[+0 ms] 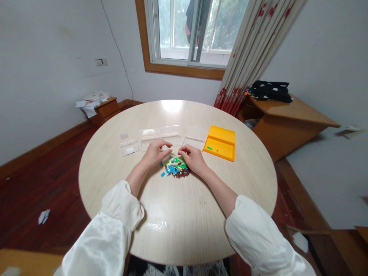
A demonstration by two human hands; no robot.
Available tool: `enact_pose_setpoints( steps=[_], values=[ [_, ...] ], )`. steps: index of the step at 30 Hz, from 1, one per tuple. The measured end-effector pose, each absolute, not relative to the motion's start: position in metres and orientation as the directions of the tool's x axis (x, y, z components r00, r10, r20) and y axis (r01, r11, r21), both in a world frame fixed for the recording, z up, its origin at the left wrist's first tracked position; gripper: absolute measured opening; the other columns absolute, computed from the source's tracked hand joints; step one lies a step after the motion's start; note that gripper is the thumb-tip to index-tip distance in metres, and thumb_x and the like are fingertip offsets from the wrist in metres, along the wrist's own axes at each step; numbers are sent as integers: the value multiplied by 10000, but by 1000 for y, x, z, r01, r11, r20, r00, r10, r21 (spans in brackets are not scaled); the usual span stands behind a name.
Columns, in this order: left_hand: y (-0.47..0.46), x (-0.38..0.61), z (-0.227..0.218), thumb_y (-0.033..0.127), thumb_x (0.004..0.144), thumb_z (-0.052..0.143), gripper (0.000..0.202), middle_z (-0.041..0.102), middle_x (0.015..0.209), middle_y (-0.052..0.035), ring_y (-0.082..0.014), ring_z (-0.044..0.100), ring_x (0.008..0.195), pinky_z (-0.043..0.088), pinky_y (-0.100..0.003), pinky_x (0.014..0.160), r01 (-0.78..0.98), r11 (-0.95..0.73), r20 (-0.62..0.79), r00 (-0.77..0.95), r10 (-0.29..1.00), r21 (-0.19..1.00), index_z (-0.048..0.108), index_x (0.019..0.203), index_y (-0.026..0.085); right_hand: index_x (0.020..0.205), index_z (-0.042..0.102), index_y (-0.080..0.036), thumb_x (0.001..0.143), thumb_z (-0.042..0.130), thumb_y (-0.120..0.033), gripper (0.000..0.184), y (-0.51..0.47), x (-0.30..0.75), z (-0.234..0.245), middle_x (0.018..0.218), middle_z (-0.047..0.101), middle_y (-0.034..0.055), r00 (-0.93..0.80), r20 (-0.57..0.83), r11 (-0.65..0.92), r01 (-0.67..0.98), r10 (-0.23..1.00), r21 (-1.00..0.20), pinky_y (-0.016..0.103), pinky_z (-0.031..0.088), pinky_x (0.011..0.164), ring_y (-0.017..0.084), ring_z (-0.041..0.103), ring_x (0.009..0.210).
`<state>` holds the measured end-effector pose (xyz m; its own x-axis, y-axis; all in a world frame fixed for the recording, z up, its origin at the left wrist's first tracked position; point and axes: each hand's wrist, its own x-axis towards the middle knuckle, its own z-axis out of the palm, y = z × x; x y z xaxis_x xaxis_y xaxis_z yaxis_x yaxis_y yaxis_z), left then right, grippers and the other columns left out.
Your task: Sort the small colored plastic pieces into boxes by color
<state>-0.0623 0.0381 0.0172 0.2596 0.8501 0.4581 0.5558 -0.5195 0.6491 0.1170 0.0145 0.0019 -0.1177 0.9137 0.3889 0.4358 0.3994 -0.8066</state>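
Note:
A heap of small building bricks (175,168) in blue, green, yellow and brown lies near the middle of the round table (181,214). My left hand (156,151) hovers over the heap's far left side, thumb and fingers curved with a gap between their tips. On the other side, my right hand (192,156) is above the green bricks, its fingertips drawn together in a pinch. Whatever that pinch holds is too small to make out. To its right an orange case (220,132) stands with its lid up, a few green pieces inside.
Behind my hands stand clear plastic boxes (151,142) with raised lids. A smaller clear box (130,148) with something white in it is at the left. Beyond the table are a window (189,34), a curtain (247,50) and a wooden desk (299,115) bearing dark cloth.

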Motion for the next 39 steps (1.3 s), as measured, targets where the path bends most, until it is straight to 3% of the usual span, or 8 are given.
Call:
enact_pose_setpoints(
  steps=[4, 16, 21, 26, 34, 39],
  values=[
    [33, -52, 13, 238, 717, 633, 125, 680, 774, -25, -137, 536, 682, 420, -255, 659, 504, -541, 413, 351, 840, 673, 708, 800, 182, 764, 616, -166, 772, 547, -251, 109, 15, 113, -2, 726, 650, 15, -127, 367, 387, 364, 922, -847, 261, 453, 652, 138, 584, 665],
    [32, -53, 11, 322, 769, 576, 197, 627, 694, -21, -131, 497, 639, 380, -252, 616, 560, -511, 358, 367, 859, 652, 705, 778, 174, 759, 647, -152, 791, 536, -265, 162, 13, 111, 0, 746, 677, 35, -147, 347, 376, 304, 926, -875, 257, 470, 657, 140, 597, 686],
    [31, -55, 18, 299, 768, 553, 190, 620, 669, -12, -131, 493, 628, 379, -253, 615, 579, -505, 360, 355, 863, 640, 660, 701, 156, 808, 671, -156, 808, 520, -236, 171, 14, 119, 4, 764, 695, 39, -123, 379, 395, 396, 917, -829, 266, 474, 668, 146, 615, 702],
    [37, -68, 23, 287, 786, 516, 207, 629, 674, -19, -141, 501, 618, 388, -263, 620, 651, -425, 354, 246, 902, 629, 650, 716, 146, 796, 685, -164, 785, 545, -167, 140, 17, 138, 5, 821, 698, 55, -138, 395, 396, 589, 908, -704, 295, 473, 726, 162, 616, 767],
    [51, -91, 22, 277, 830, 444, 274, 697, 911, -108, -227, 598, 870, 419, -316, 813, 821, -254, 361, 63, 931, 511, 684, 834, 144, 802, 683, -168, 779, 566, -129, 126, 14, 143, 0, 797, 668, 47, -212, 371, 410, 677, 904, -611, 306, 466, 748, 155, 594, 770],
    [54, -100, 20, 246, 824, 427, 293, 687, 988, -135, -257, 593, 952, 412, -340, 852, 892, -141, 312, 0, 950, 429, 697, 885, 150, 828, 681, -167, 801, 535, -126, 153, 12, 138, -6, 843, 670, 63, -189, 417, 422, 692, 889, -586, 327, 464, 784, 171, 597, 828]
  ],
)
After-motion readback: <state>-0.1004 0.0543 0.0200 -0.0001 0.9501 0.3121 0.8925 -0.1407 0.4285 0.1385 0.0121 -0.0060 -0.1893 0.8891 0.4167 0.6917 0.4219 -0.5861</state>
